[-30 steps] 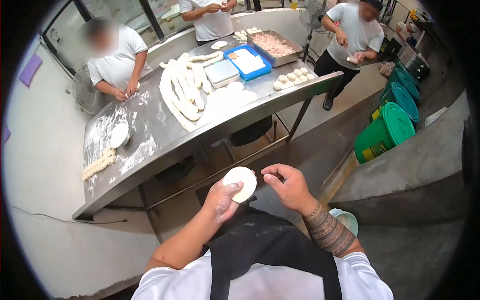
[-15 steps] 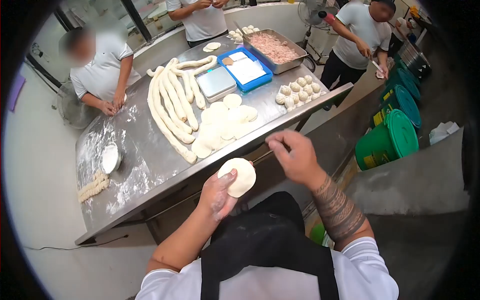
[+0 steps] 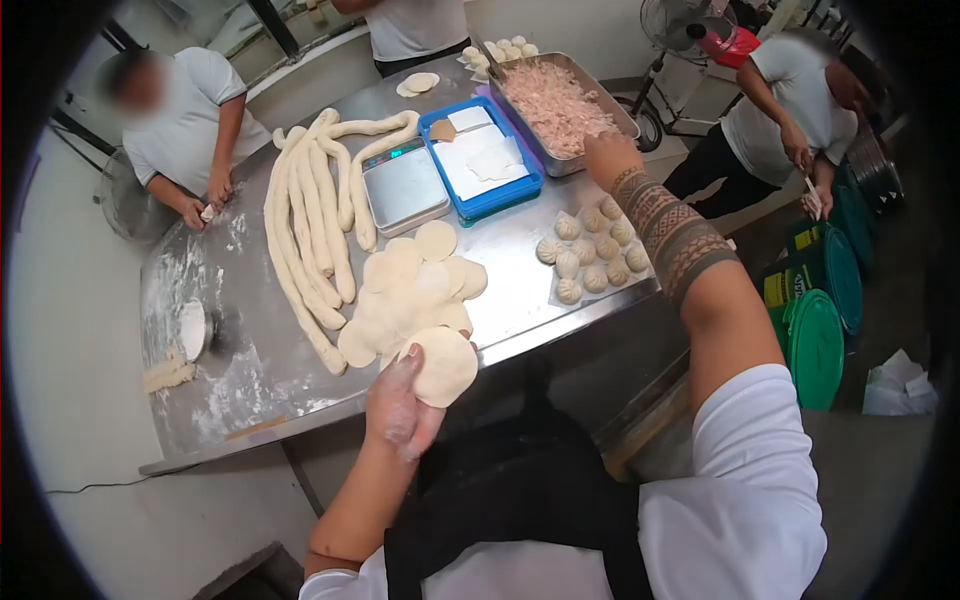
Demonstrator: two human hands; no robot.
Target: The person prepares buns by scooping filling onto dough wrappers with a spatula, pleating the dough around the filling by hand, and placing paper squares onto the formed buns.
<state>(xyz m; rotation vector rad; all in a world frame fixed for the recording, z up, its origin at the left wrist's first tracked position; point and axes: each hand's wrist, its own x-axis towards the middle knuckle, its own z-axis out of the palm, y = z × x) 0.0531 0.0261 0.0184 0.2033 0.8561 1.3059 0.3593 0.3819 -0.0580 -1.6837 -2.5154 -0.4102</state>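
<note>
My left hand holds a round dough wrapper, its thumb lying on the top face near the left edge. Flour whitens the palm. Behind the wrapper, at the table's near edge, lies an overlapping pile of flat dough wrappers. My right hand reaches to the near right side of a metal tray of pale pink minced filling. Its fingers are curled and point away from me, so anything in them is hidden. Pleated buns sit on paper below the right forearm.
Long dough ropes lie left of a scale and a blue tray with papers. Farther left are a flour bowl and a person handling dough. Another person stands right, near lidded green buckets.
My right hand has gone from beside the wrapper, where a thin stick showed near it, out to the filling tray. My left hand with the wrapper has shifted slightly left and lower in view.
</note>
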